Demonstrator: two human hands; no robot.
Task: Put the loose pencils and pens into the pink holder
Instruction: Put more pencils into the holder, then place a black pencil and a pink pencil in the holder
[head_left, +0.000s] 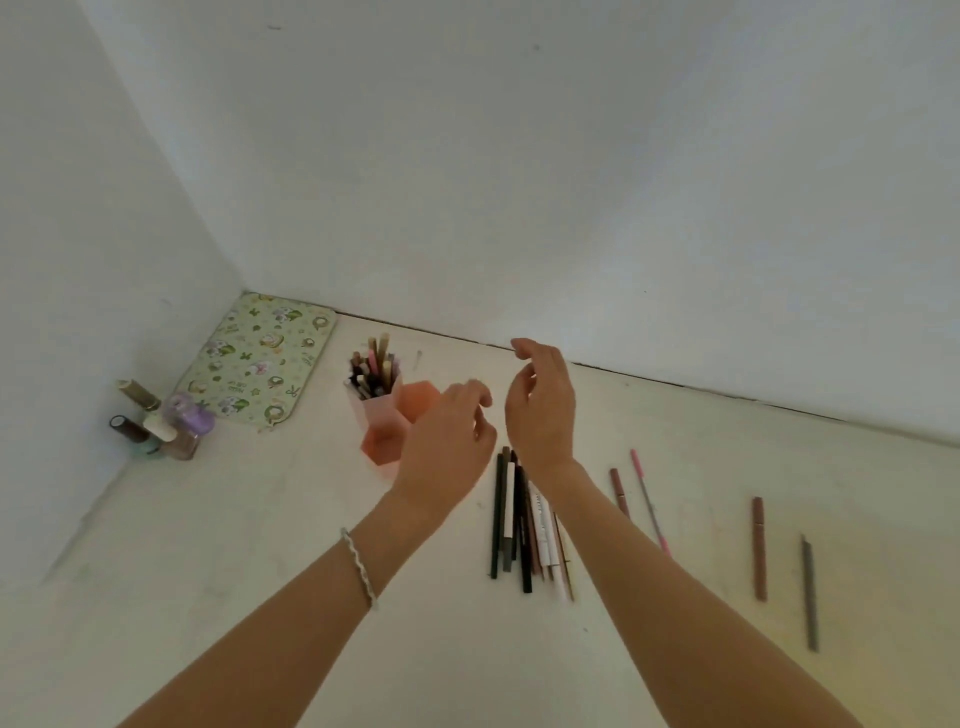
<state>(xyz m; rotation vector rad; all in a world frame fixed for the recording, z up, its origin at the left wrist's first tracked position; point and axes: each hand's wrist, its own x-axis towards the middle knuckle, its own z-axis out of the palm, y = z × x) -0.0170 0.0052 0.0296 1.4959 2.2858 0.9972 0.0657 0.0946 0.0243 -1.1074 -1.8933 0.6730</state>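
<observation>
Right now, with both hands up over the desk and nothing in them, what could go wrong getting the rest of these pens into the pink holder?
The back cell of the pink holder is already crowded, so forcing more in could tip it; the front cells look empty.

The left hand hovers right beside the holder and might knock it.

Grabbing the whole pen bundle at once could scatter some, and the far grey pen is easy to overlook.

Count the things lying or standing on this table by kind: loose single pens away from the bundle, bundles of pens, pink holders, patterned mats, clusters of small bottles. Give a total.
Loose single pens: 4
Pen bundles: 1
Pink holders: 1
Patterned mats: 1
Bottle clusters: 1
Total: 8
</observation>
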